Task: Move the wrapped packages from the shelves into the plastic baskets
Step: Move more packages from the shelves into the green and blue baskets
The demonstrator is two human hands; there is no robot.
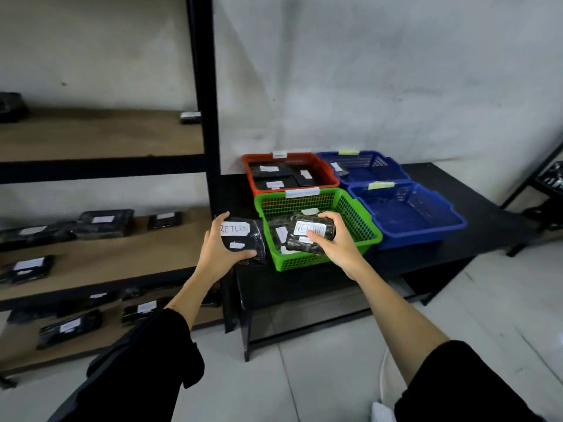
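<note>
Wrapped packages, two of them, are in the person's hands, each black with a white label reading "RETURN". The left hand [224,243] grips the left package [243,240], fingers curled over its top edge and thumb under its lower edge, just off the counter's [457,184] front left corner, between the shelves [100,134] and the green basket [344,220]. The right hand [332,239] holds the right package [310,236] from its right side, fingers curled over the top and thumb lying across the label, within the green basket at the counter's front left. Beneath it lie more dark packages; how many is hard to tell. Behind the green basket, at the back left, the red basket [323,166] holds several flat labelled packages. Two blue baskets [438,205] stand to the right, one behind the other; the rear one shows what may be a single small package at its left wall. More labelled packages lie scattered along the wooden shelves on the left.
</note>
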